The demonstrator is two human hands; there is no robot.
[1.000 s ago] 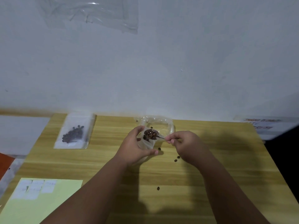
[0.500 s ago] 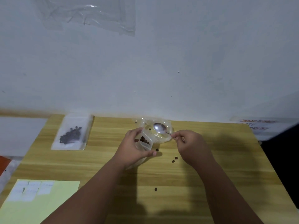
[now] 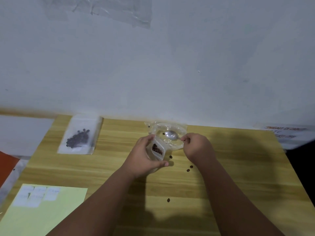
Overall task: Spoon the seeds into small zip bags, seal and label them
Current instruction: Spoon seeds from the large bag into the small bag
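Head view — sign [image 3: 288,132] (orange lettering, illegible), labels [image 3: 36,195] blurred

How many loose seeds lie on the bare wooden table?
4 seeds: one by the held bag, two near the right hand, one alone nearer the person. Arms may hide more.

A: Table [image 3: 238,167]: yellow-brown, straight wood grain. Seeds [image 3: 156,149]: dark brown, in the clear small zip bag [image 3: 161,156].
B: Noted. Spoon [image 3: 171,135]: silver-grey. Near left, sheet [image 3: 51,217]: pale yellow-green; labels [image 3: 37,195] on it: white. Left edge, panel [image 3: 6,166]: orange. Wall [image 3: 170,65]: plain grey-white.
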